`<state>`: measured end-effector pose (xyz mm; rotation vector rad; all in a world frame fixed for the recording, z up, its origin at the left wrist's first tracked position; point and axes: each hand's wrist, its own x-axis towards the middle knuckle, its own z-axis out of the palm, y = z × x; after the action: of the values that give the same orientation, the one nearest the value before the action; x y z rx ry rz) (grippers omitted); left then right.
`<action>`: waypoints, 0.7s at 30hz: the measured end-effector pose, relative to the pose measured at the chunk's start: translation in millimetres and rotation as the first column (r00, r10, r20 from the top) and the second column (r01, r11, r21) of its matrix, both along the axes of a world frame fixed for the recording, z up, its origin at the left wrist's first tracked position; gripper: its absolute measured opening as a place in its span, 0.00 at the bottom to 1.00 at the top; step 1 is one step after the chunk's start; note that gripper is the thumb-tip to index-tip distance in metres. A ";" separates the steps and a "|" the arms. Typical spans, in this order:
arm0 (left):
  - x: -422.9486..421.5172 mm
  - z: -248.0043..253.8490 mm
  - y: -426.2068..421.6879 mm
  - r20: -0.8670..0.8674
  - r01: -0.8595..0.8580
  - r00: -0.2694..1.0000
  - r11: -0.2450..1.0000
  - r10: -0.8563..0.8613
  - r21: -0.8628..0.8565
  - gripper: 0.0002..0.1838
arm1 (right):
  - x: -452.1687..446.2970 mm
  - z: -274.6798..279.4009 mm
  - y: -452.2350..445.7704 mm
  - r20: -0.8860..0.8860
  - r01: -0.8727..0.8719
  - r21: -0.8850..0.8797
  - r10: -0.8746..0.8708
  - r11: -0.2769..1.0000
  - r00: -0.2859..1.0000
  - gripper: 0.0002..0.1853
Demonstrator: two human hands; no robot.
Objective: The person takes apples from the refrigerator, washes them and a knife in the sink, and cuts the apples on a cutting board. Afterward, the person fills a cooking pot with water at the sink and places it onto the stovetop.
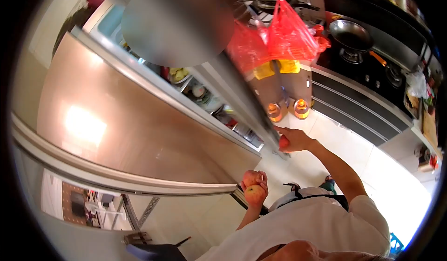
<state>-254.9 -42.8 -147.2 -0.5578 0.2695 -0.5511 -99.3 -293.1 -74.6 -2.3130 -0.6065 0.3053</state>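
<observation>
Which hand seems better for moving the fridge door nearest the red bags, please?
Probably the right hand: fingers at the door's edge, holding one fruit; the left hand, farther away, holds two fruits.

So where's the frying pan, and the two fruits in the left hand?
Frying pan (pixel 350 34): head view, inside bottom.
Upper fruit (pixel 252 177): head view, reddish skin.
Lower fruit (pixel 254 195): head view, middle of its skin.

Three fruits (pixel 255 195), two in the left hand (pixel 264 183) at five o'clock, one in the right hand (pixel 298 139) at four; two shoes (pixel 329 179) at four; one pan (pixel 348 31), two burners (pixel 395 77) at two; at least one red bag (pixel 291 32) at one.
</observation>
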 end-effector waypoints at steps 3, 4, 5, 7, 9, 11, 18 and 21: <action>3.5 -1.7 -24.9 -0.003 0.081 0.997 0.996 -0.081 0.034 0.40 | -34.3 -13.6 -29.0 -0.051 0.079 0.173 -0.071 0.982 0.996 0.39; 5.9 -5.6 -34.1 -0.006 0.119 0.993 0.991 -0.118 0.058 0.40 | -50.3 -23.0 -47.2 -0.099 0.147 0.205 -0.129 0.968 0.987 0.37; 8.4 -9.6 -43.5 -0.009 0.156 0.988 0.984 -0.156 0.081 0.40 | -68.6 -33.4 -68.3 -0.148 0.219 0.233 -0.188 0.947 0.971 0.34; 13.9 -10.9 -71.1 -0.015 0.228 0.974 0.967 -0.228 0.115 0.40 | -112.7 -48.7 -122.2 -0.310 0.393 0.264 -0.308 0.881 0.899 0.30; 18.0 -16.5 -108.0 0.030 0.303 0.950 0.940 -0.311 0.154 0.40 | -163.5 -77.2 -183.0 -0.455 0.621 0.286 -0.466 0.730 0.758 0.29; 20.9 -10.7 -152.0 0.078 0.380 0.911 0.896 -0.406 0.230 0.40 | -222.5 -108.5 -241.9 -0.614 0.818 0.383 -0.544 0.428 0.572 0.26; -2.7 -6.9 -366.4 0.027 0.695 0.708 0.703 -0.706 0.148 0.42 | -406.8 -95.3 -401.1 -0.842 0.749 0.530 -0.355 -0.398 0.407 0.31; -30.9 -11.9 -461.9 0.011 0.807 0.583 0.581 -0.812 0.104 0.41 | -466.7 -95.7 -439.3 -0.878 0.634 0.477 -0.297 -0.609 0.376 0.32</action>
<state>-285.8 -504.8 -159.1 -0.2961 0.5005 -1.4597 -565.9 -732.4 -170.3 -0.5038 0.7233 -0.4290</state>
